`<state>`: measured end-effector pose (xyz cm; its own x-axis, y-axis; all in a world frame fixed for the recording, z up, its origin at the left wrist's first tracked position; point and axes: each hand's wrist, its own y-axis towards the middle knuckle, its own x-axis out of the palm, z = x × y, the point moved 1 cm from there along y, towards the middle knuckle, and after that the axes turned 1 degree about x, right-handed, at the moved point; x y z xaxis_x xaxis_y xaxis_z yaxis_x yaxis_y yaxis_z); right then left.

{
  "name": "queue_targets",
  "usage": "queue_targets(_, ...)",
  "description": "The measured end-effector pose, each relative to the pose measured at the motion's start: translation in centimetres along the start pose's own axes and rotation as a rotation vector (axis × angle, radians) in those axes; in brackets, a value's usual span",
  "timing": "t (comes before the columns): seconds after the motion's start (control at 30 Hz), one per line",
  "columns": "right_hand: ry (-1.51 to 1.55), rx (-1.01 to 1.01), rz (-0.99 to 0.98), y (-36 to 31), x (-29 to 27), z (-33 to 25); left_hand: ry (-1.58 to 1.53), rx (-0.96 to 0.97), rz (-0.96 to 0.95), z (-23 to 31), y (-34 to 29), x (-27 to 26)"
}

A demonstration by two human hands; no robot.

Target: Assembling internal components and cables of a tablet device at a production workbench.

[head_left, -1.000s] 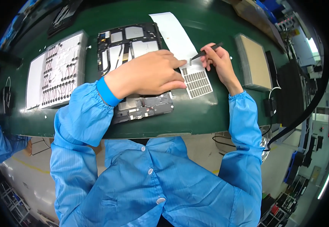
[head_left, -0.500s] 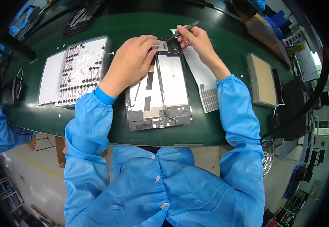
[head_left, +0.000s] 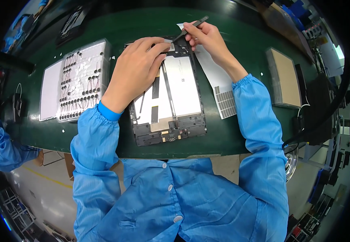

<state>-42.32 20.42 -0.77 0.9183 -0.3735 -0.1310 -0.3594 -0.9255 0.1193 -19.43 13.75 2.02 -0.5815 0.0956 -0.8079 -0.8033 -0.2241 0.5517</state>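
Note:
An opened tablet [head_left: 181,86] lies on the green table in front of me, its silver inner plate and black frame exposed. My left hand [head_left: 136,66] rests over its upper left part, thumb and fingers bent and drawn together. Whatever is between those fingertips is hidden. In my right hand [head_left: 207,40], dark tweezers [head_left: 199,21] are pinched, slanting down to the left. Their tip is at the tablet's top, close to my left fingertips and a small silvery part [head_left: 172,47]. Beside the tablet's right edge lies a white sheet [head_left: 210,70] with grey rectangular labels at its near end.
To the left, a clear tray [head_left: 82,80] holds rows of small round black parts with thin wires, next to a pale flat tray [head_left: 50,90]. At right stands a stack of tan-topped trays [head_left: 284,78]. A co-worker's blue sleeve [head_left: 9,147] shows at far left.
The view has shifted slightly. My left hand stays over the tablet's upper part, and the tweezers' tip is still near its fingertips.

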Motion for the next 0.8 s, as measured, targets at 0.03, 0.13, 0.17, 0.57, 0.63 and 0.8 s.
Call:
queue_targets(0.03,-0.02,-0.01,-0.01,0.0,-0.1,0.0,0.001,-0.003,-0.003,0.1,0.0,0.0)
queue_targets(0.13,-0.027,-0.047,-0.022,0.0,0.2,-0.1,0.081,0.042,-0.037,0.2,-0.2,-0.2)
queue_targets(0.17,-0.034,-0.054,-0.026,0.0,0.1,-0.1,0.083,0.042,-0.026,0.3,-0.1,-0.3)
queue_targets(0.57,-0.075,-0.259,-0.035,-0.1,1.3,-3.5,0.076,0.128,-0.021,0.1,-1.0,0.0)
queue_targets(0.63,-0.168,-0.269,-0.136,0.1,3.3,-5.2,-0.006,0.113,0.095,0.6,-1.6,-2.1)
queue_targets(0.8,-0.348,-0.469,-0.353,1.9,12.5,-8.4,-0.168,-0.314,0.397,-6.7,-7.7,-11.2)
